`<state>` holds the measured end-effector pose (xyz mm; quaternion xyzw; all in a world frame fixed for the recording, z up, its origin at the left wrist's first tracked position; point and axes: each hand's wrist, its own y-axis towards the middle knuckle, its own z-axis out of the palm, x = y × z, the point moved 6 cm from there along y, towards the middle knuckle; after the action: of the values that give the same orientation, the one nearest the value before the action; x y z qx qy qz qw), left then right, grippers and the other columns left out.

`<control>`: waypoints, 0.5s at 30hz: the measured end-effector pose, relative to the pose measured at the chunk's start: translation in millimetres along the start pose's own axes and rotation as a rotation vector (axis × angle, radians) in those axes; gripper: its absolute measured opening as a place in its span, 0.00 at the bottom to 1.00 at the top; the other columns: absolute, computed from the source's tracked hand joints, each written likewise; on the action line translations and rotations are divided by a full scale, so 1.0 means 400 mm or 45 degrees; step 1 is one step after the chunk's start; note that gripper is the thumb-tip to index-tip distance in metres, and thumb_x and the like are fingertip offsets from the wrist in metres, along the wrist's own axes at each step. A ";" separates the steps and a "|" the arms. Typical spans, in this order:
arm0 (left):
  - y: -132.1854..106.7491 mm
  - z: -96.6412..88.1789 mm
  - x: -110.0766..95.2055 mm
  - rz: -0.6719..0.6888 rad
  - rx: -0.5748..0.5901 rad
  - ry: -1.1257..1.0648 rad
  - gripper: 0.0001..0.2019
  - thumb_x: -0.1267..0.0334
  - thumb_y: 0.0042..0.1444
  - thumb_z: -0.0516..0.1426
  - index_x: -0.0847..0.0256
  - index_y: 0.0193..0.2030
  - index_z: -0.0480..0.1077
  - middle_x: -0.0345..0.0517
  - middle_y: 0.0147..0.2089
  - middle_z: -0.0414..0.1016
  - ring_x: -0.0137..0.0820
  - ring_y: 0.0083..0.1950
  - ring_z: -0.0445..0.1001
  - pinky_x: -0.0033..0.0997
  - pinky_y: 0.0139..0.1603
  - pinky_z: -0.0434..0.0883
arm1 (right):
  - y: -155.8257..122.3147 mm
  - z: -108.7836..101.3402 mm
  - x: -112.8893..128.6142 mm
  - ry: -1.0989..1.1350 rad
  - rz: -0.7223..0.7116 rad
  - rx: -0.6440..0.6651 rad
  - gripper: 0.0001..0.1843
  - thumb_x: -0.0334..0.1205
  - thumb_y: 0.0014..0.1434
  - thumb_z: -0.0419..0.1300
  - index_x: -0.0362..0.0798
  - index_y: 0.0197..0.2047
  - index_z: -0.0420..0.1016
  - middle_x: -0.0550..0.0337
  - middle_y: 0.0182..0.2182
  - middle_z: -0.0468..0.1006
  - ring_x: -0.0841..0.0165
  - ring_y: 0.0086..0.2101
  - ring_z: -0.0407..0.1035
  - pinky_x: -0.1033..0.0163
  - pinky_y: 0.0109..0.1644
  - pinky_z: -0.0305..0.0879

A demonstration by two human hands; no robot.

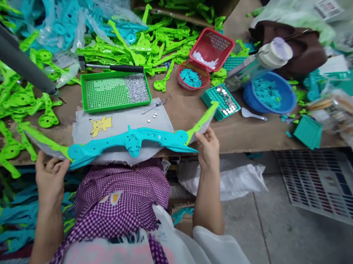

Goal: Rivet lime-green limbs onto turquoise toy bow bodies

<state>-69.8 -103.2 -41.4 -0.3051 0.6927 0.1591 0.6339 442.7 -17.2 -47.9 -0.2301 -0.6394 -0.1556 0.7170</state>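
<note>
I hold a long toy bow [134, 139] with a cyan middle and lime green limbs across the front of the workbench. My left hand [51, 173] grips its left end from below, fingers curled around the green limb. My right hand [207, 145] pinches the right green limb near where it meets the cyan part. The bow hangs just above a grey cloth [119, 125] with a yellow cartoon figure on it.
A green tray [101, 91] of small screws, a black-handled screwdriver [119, 68], red baskets [212, 47], a blue bowl [270, 94] and a teal box [224, 102] of metal discs stand behind. Heaps of green parts [5, 97] and cyan parts [59, 2] cover the left.
</note>
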 end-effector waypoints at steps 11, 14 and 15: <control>-0.092 0.038 -0.151 0.588 0.094 0.227 0.43 0.58 0.53 0.62 0.20 0.63 0.37 0.34 0.66 0.61 0.39 0.60 0.70 0.52 0.54 0.73 | 0.019 0.037 0.189 0.408 -0.280 -0.086 0.21 0.62 0.53 0.56 0.53 0.27 0.61 0.68 0.20 0.56 0.73 0.19 0.51 0.64 0.24 0.53; -0.079 0.004 -0.160 0.677 -0.001 0.259 0.41 0.59 0.57 0.58 0.15 0.63 0.34 0.27 0.68 0.59 0.40 0.63 0.68 0.54 0.55 0.73 | -0.032 0.086 0.248 0.487 -0.415 -0.138 0.19 0.59 0.53 0.56 0.53 0.26 0.59 0.67 0.20 0.53 0.73 0.18 0.48 0.63 0.24 0.48; -0.068 -0.023 -0.164 0.703 -0.064 0.270 0.41 0.59 0.57 0.56 0.14 0.63 0.32 0.26 0.68 0.59 0.40 0.64 0.67 0.55 0.56 0.72 | -0.052 0.111 0.266 0.485 -0.450 -0.126 0.18 0.58 0.55 0.54 0.54 0.25 0.59 0.66 0.20 0.53 0.72 0.18 0.48 0.62 0.24 0.47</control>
<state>-59.5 -115.1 28.5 -0.1355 0.8077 0.3098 0.4830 408.8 -3.9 63.4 -0.1163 -0.5147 -0.3500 0.7740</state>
